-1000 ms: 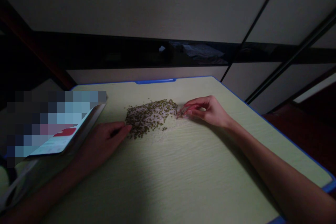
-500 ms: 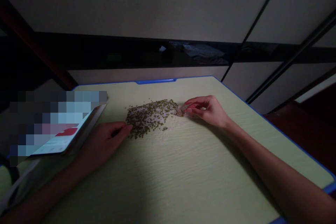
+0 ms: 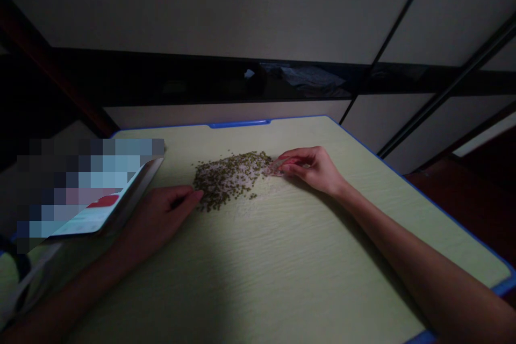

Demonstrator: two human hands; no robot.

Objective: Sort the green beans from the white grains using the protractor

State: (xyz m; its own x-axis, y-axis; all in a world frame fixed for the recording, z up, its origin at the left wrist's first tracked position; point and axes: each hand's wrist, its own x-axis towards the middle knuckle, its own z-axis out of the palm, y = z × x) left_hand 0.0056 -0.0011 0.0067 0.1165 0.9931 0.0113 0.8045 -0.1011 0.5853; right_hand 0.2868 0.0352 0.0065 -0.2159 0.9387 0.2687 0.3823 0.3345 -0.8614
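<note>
A spread of small green, bean-like seeds mixed with pale, fine grains lies on the yellowish table. At its right end, my right hand pinches a small clear, plastic-looking piece between thumb and fingers. That piece touches or nearly touches the grains; its full shape is hard to make out. My left hand rests at the left end of the pile, thumb and forefinger closed together by the seeds. Whether anything is between those fingertips is hidden.
A lit tablet-like screen, partly pixelated, stands left of my left hand. The table has a blue rim with a blue handle at the far edge. Behind it rise pale panels with a dark band.
My right hand has shifted slightly left with the clear piece, closer to the grains. My left hand stays where it was.
</note>
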